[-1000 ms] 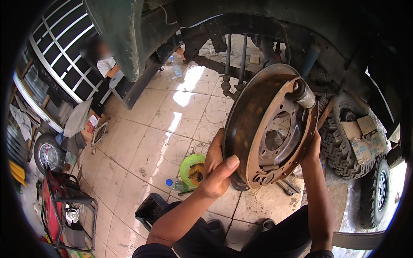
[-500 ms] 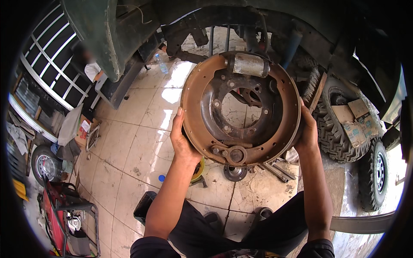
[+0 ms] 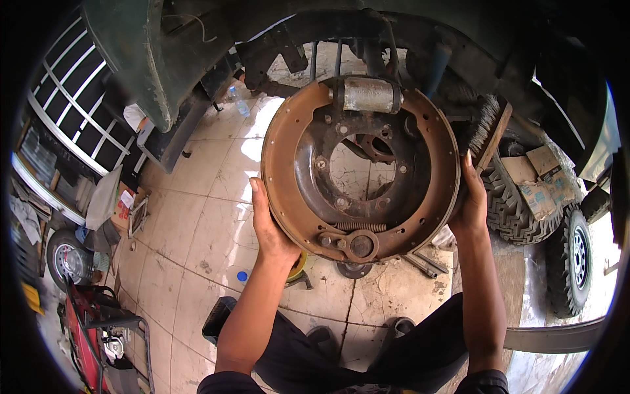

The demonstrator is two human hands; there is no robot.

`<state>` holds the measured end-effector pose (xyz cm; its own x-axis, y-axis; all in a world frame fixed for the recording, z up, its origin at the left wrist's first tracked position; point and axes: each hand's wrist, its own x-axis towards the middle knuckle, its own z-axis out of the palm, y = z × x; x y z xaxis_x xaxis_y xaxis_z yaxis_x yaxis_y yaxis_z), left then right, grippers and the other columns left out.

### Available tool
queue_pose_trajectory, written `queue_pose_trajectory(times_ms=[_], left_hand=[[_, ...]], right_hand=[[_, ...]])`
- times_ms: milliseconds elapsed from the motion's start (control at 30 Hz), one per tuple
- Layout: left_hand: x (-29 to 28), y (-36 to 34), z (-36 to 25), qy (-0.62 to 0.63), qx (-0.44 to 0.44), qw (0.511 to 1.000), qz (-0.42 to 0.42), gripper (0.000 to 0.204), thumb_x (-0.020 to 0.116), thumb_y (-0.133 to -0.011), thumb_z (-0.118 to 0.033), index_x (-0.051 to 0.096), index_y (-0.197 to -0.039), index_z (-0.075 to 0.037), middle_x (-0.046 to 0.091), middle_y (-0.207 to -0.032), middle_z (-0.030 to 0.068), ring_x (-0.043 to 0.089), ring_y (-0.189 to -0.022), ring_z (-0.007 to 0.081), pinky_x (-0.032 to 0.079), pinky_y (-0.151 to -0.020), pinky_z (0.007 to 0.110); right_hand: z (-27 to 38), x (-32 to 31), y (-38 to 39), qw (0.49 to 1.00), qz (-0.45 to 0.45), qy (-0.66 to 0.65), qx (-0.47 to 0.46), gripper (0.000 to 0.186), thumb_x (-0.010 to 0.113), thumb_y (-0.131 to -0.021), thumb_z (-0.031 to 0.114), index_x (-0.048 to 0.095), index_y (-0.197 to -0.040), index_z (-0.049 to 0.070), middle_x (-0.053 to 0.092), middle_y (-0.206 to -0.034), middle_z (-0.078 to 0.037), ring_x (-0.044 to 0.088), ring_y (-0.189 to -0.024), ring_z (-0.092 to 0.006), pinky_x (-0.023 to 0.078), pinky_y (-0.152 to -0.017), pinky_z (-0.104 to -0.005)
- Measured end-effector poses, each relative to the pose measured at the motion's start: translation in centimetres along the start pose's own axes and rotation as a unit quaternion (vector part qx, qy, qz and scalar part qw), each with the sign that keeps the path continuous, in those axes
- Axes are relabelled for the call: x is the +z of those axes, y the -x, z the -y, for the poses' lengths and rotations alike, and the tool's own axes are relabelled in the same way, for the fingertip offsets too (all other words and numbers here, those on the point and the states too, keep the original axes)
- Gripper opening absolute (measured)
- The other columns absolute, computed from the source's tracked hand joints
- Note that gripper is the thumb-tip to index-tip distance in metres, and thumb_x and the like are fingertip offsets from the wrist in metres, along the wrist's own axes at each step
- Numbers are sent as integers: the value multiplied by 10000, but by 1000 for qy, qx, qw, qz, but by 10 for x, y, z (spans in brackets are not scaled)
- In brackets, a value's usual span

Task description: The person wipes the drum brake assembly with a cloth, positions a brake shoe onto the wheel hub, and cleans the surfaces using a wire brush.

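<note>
The rusty brake plate has swung from edge-on to face-on and risen to frame centre under the vehicle — both grips now clamp it, left hand on its lower-left rim, right hand on its right rim beside a brush.

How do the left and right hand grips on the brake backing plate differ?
The left hand cups the lower-left rim of the rusty backing plate, palm toward the plate, and holds nothing else. The right hand sits on the right rim, a little higher, and also holds a wooden-handled wire brush whose bristles stick up beside the plate. Shared: both are bare, each on an opposite edge, holding the plate up with its inner face toward the camera.
</note>
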<state>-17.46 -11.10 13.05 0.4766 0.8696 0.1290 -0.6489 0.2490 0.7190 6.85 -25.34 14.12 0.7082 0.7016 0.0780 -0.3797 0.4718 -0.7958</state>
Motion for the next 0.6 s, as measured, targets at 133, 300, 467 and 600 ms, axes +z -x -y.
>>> queue_pose_trajectory(times_ms=[133,300,467,600], left_hand=[[-6,-1,0,-98,-30,995,-14,667,516,-938,-543,418,-1385,-58,513,-1299,121,546,-1155,244,470,-985,399],[-21,-11,1,-162,-41,985,-42,625,706,-844,-314,477,-1306,39,581,-1201,153,579,-1113,226,486,-951,365],[-31,-28,2,-278,-21,960,-24,646,688,-867,-383,487,-1304,48,581,-1228,158,567,-1139,247,452,-981,365],[-34,-46,32,-382,33,909,-167,796,573,-897,-611,511,-1274,88,613,-1136,176,571,-1068,226,442,-940,325]], right_hand=[[-1,-8,-3,998,4,53,19,435,630,-940,376,607,-1088,-32,666,-952,-108,662,-783,-153,557,-699,-281],[-1,7,4,984,-37,177,-3,479,807,-805,293,606,-1076,-48,672,-953,-102,659,-836,-171,545,-741,-284],[-1,-7,-9,977,45,203,-53,364,782,-772,91,619,-1068,-44,690,-962,-96,654,-841,-145,530,-780,-282],[-7,-2,-8,961,79,247,-95,310,754,-772,26,624,-1044,-44,693,-953,-79,646,-841,-124,524,-780,-266]])
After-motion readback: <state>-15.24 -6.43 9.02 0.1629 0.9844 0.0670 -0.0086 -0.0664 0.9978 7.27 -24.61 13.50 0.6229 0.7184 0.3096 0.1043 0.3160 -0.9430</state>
